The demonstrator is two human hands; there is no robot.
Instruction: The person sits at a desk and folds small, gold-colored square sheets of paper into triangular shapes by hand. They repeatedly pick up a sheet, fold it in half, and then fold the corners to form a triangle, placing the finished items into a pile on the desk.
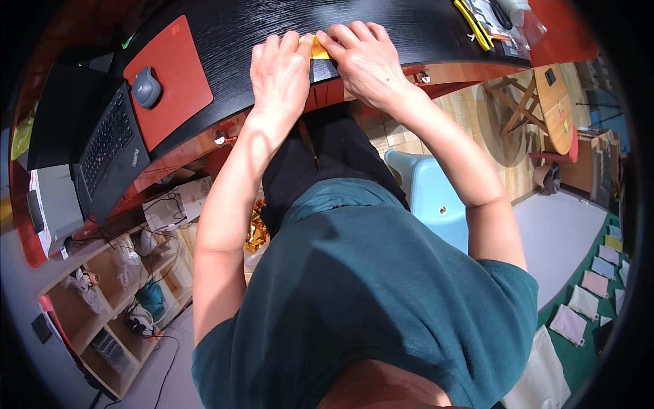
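A small shiny gold piece, which looks like foil (319, 49), lies at the front edge of the black desktop (238, 20). My left hand (281, 73) grips its left side with fingers bent and close together. On the other side, the thumb and fingers of my right hand (366, 63) are closed on its right edge. Only the strip between both hands shows; the rest is hidden under my fingers. Crumpled gold foil (257, 228) also sits low beside my left forearm, in what seems to be a pale bag.
Left on the desk are a red mat (178, 88), a grey mouse (146, 87) and an open laptop (112, 146). Yellow-handled scissors or pliers (475, 26) lie at the far right. A light blue stool (432, 194) stands at my right, cluttered shelves (112, 300) at lower left.
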